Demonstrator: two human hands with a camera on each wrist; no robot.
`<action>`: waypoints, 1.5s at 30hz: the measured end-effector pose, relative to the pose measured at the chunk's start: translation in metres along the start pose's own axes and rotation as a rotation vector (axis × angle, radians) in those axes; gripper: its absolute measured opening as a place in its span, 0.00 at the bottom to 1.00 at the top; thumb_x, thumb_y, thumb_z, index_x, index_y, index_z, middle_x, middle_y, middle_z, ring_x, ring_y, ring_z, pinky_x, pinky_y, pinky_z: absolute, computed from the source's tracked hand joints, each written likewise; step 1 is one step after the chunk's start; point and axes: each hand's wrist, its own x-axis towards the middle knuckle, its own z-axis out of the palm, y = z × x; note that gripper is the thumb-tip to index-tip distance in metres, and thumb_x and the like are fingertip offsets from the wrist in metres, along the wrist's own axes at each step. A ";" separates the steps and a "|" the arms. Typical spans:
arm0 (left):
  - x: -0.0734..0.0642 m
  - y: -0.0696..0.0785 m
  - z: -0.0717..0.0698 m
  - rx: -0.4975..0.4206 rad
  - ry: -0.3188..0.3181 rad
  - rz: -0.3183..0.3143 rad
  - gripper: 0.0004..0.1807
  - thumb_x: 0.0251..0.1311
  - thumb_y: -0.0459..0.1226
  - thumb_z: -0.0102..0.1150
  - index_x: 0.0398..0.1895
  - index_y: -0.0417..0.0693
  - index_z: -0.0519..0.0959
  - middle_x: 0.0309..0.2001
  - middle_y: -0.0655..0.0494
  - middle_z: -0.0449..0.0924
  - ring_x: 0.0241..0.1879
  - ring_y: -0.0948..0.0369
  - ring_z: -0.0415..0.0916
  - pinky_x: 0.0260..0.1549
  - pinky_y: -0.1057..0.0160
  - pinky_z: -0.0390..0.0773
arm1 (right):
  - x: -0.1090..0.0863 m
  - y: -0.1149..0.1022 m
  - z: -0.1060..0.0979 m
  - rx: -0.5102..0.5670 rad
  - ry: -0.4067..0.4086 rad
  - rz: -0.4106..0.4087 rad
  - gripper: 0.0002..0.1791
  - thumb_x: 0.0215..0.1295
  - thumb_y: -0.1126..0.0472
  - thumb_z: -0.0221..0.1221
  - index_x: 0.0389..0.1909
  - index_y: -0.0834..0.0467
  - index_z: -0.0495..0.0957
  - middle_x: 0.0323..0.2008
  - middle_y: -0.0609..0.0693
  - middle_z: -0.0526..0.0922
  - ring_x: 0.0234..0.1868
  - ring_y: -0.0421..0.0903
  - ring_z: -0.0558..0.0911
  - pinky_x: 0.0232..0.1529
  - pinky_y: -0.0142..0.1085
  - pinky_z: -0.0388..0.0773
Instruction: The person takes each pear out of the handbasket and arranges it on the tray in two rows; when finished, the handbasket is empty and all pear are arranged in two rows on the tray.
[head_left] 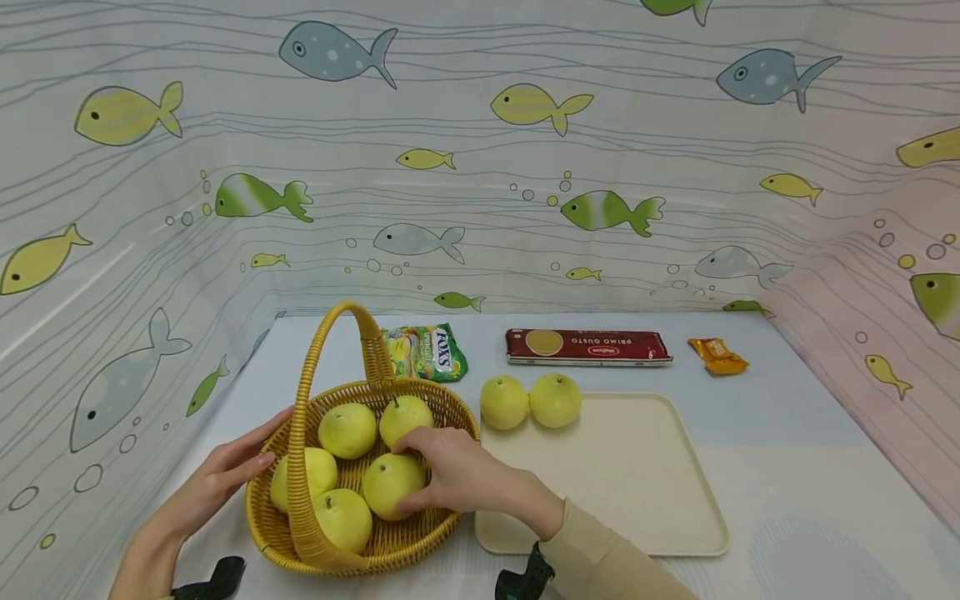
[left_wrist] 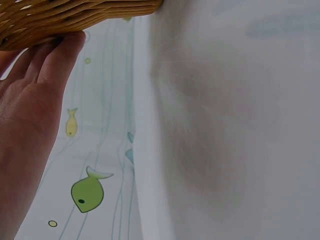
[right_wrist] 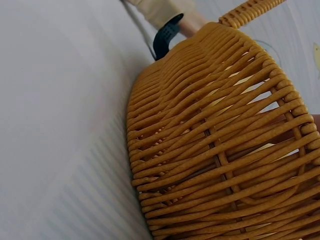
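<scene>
A wicker basket (head_left: 420, 546) with a tall arched handle holds several round yellow pears, among them a pear (head_left: 347, 431) at the back left. My right hand (head_left: 468, 471) reaches over the basket's right rim and grips the front-right pear (head_left: 388, 483) between thumb and fingers. Another pear (head_left: 405, 417) lies right behind those fingers. My left hand (head_left: 225, 471) rests against the basket's left side, its extended fingers (left_wrist: 62, 60) touching the weave just under the rim. In the right wrist view the basket wall (right_wrist: 225, 150) hides most of the right hand.
Right of the basket lies a cream tray (head_left: 600, 500), with two pears (head_left: 555, 401) side by side at its back-left corner. Farther back are a green candy bag (head_left: 431, 352), a long dark red biscuit package (head_left: 588, 347) and a small orange packet (head_left: 718, 357). Fish-patterned curtains surround the table.
</scene>
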 end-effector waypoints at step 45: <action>0.000 -0.001 -0.001 -0.003 -0.007 0.005 0.31 0.76 0.27 0.35 0.80 0.42 0.48 0.75 0.79 0.55 0.70 0.85 0.51 0.59 0.82 0.61 | 0.001 0.001 0.002 -0.081 -0.040 -0.077 0.34 0.51 0.38 0.73 0.57 0.50 0.79 0.47 0.38 0.85 0.43 0.30 0.80 0.47 0.26 0.74</action>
